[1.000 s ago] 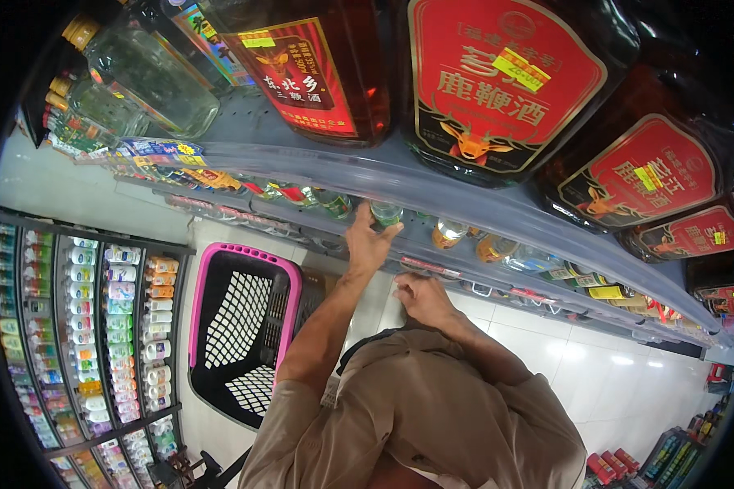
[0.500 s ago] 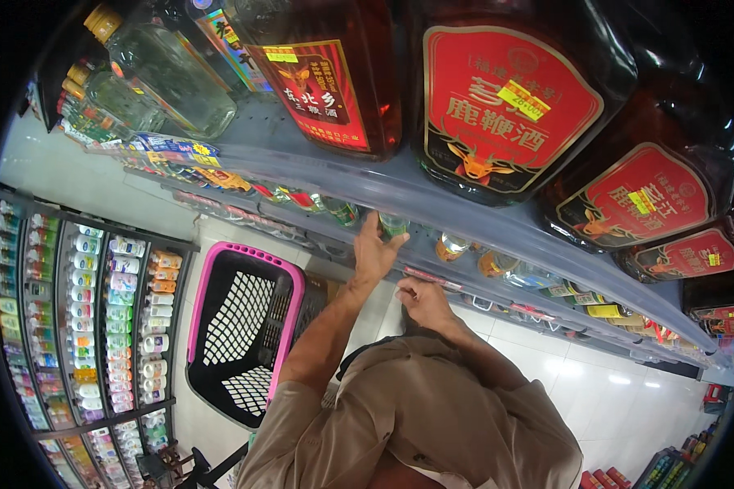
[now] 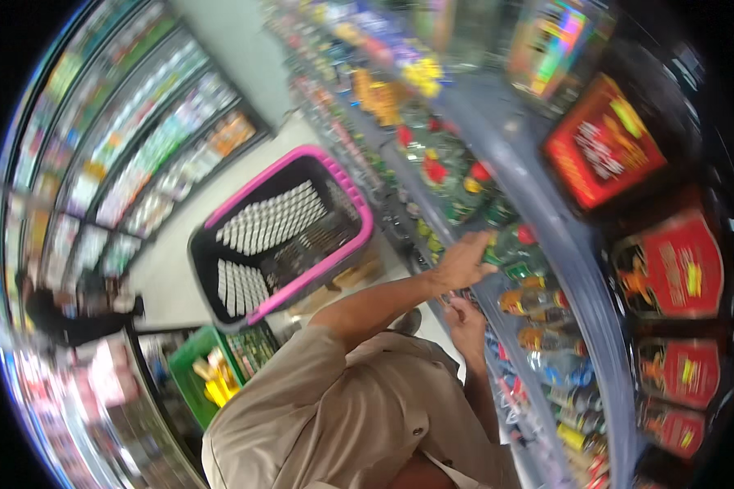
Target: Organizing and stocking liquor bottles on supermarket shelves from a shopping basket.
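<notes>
My left hand (image 3: pixel 463 262) reaches into a lower shelf at the right. Its thumb and fingers lie around the near side of a clear green bottle with a red cap (image 3: pixel 517 244), which stands among similar bottles. Blur and the hand itself hide part of the grip. Closer to my body, my right hand (image 3: pixel 466 319) is held in front of the shelf edge with its fingers curled in, and nothing shows in it. Beside the green bottle stand small amber bottles (image 3: pixel 532 300).
A black basket with a pink rim (image 3: pixel 359 213) stands left of my left arm. Large dark bottles with red labels (image 3: pixel 678 269) fill the upper shelf at the right. A green crate (image 3: pixel 189 368) is at lower left, and stocked racks (image 3: pixel 159 138) line the far left.
My view has turned, so the shelf now runs down the right side and the basket sits higher. The left hand stays at the green bottle; the right remains curled near the shelf edge.
</notes>
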`<state>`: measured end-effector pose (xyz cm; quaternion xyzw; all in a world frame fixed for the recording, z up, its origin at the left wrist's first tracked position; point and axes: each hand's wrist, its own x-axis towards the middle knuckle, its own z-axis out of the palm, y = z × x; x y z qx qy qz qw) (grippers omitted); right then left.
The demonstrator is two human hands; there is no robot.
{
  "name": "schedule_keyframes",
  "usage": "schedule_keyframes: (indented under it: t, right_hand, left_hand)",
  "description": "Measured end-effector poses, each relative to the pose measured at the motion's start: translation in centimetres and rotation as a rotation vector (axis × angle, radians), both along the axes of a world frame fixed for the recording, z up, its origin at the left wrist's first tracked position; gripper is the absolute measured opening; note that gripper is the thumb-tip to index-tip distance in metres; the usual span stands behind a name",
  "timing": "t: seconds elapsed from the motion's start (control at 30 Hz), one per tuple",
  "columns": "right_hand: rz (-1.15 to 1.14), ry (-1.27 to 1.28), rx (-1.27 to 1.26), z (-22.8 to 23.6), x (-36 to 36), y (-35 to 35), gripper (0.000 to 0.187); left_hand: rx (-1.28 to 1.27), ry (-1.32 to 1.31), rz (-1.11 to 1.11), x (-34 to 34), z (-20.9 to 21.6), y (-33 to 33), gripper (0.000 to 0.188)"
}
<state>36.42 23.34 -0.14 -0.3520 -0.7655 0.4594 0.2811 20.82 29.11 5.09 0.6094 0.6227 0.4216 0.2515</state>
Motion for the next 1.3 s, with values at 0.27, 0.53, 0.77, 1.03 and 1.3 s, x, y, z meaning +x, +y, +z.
schedule_keyframes:
  t: [0.27, 0.53, 0.77, 1.03, 1.3]
  right_hand:
    - [0.202, -0.234, -0.012, -2.1, -0.5, 1.1, 0.022]
    - [0.346, -0.236, 0.159, -3.4, -5.1, -1.2, 0.019]
    - [0.248, -0.236, -0.279, -4.0, -12.8, -2.0, 0.036]
    - [-0.056, -0.241, -0.354, -4.0, -25.1, -2.4, 0.072]
    - [-0.306, -0.213, -0.536, -4.8, -29.8, -4.8, 0.069]
  left_hand:
    - [-0.047, -0.131, -0.052, -0.8, 0.4, -2.0, 0.078]
    - [0.251, -0.047, 0.188, -5.8, -2.9, -10.6, 0.07]
    - [0.208, 0.187, 1.004, -19.0, -2.7, -31.4, 0.055]
    - [-0.24, 0.289, 1.615, -28.5, -6.2, -50.9, 0.067]
    - [-0.294, -0.322, 1.382, -29.4, -11.1, -53.5, 0.066]
